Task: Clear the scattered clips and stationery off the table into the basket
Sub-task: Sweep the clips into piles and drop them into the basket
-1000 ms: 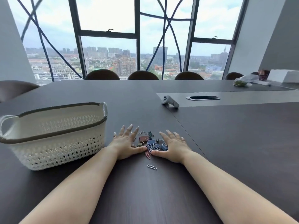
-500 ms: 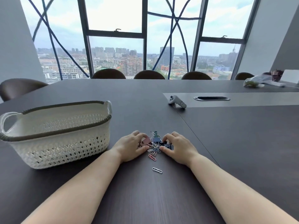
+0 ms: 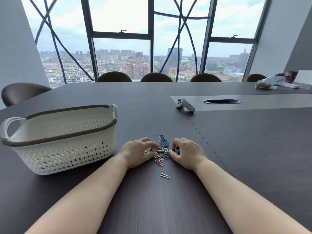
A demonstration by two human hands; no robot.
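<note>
A small heap of coloured binder clips and paper clips (image 3: 163,146) lies on the dark table, between my two hands. My left hand (image 3: 137,152) curls around the heap's left side, its fingers closed over some clips. From the right, my right hand (image 3: 186,153) does the same, fingertips on the dark clips. A pink paper clip (image 3: 159,162) sits just in front of the heap. Nearer to me lies a lone silver paper clip (image 3: 164,175). The white woven basket (image 3: 59,149) with a dark rim stands to the left of my left hand.
A white handheld controller (image 3: 185,105) lies beyond the heap near a grey inset panel with a cable slot (image 3: 221,101). A plastic bag and white boxes (image 3: 270,83) sit at the far right. Brown chairs (image 3: 156,77) line the table's far edge.
My flat, spread hands have curled their fingers inward and drawn the clips into a tighter heap. The camera has tilted slightly, shifting the scene rightward.
</note>
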